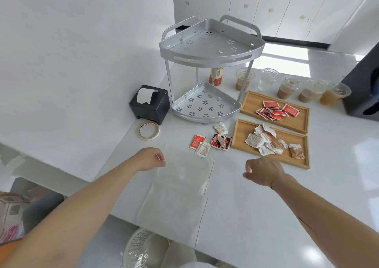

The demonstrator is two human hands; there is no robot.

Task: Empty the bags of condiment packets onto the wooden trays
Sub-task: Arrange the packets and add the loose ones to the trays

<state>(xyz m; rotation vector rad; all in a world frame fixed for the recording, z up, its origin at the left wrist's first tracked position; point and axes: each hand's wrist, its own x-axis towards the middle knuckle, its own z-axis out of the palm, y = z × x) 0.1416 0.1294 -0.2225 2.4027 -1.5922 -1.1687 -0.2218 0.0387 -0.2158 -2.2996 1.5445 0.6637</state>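
Observation:
Two clear zip bags [180, 185] lie flat and overlapping on the white counter, each with a red seal line along its right edge. My left hand [152, 158] pinches the far left corner of the upper bag. My right hand [262, 172] hovers open to the right of the bags, holding nothing. The far wooden tray [250, 101] holds red packets [275, 110]. The near wooden tray [242, 132] holds white and brown packets [268, 141]. A few loose packets [211, 140] lie on the counter between the bags and the near tray.
A two-tier silver corner rack [207, 66] stands behind the loose packets, a sauce bottle [215, 75] behind it. A black tissue box [149, 103] and tape roll [149, 130] sit at the left. Several lidded drink cups [289, 87] line the back. A basket [143, 247] is below the counter edge.

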